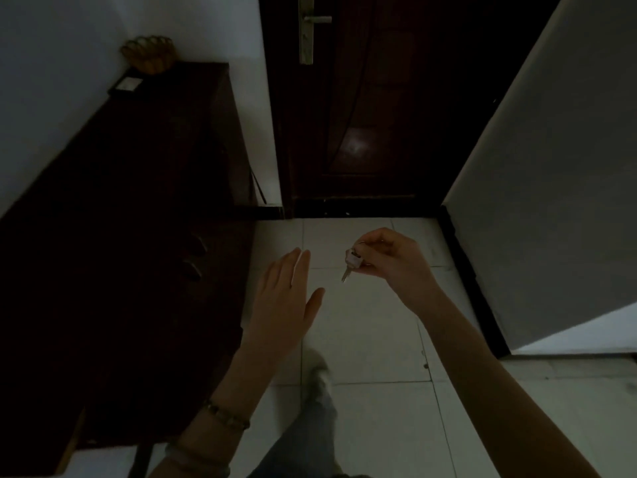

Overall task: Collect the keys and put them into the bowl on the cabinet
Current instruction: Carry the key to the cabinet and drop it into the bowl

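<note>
My right hand (389,258) pinches a small bunch of keys (352,262) by the ring, one key blade hanging down over the floor tiles. To its left, my left hand (286,298) is held out flat with fingers straight and apart, holding nothing. A yellowish scalloped bowl (148,55) stands at the far end of the dark wooden cabinet (138,201), against the white wall at upper left. The room is dim and the inside of the bowl is hidden.
A small flat white-faced object (127,85) lies on the cabinet just in front of the bowl. A dark door (372,115) with a metal handle (313,20) is straight ahead. A grey wall (551,184) closes the right side. My leg and shoe (319,377) are on the pale floor tiles.
</note>
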A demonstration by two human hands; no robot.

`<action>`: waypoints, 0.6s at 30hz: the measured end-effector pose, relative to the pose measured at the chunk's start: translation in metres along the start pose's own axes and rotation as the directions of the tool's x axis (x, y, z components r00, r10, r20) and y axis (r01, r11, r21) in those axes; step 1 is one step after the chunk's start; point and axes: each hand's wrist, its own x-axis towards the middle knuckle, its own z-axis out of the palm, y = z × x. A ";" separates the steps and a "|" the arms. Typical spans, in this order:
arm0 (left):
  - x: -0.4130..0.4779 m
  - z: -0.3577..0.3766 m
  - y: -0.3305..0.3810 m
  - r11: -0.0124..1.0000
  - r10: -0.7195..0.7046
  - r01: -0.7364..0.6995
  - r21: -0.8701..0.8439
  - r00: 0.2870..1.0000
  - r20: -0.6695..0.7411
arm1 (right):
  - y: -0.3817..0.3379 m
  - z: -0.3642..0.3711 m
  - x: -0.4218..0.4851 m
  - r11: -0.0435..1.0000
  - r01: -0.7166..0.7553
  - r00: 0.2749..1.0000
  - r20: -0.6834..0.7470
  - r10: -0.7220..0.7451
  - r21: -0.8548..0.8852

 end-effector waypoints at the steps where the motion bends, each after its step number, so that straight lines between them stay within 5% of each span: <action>1: 0.013 0.005 -0.002 1.000 0.001 -0.001 0.001 1.000 -0.005 | 0.000 -0.003 0.013 1.000 0.000 1.000 0.012 0.000 0.006; 18: 0.289 0.049 -0.113 0.995 -0.067 0.072 0.064 0.995 -0.070 | -0.041 0.009 0.314 1.000 -0.017 0.992 0.128 0.018 -0.011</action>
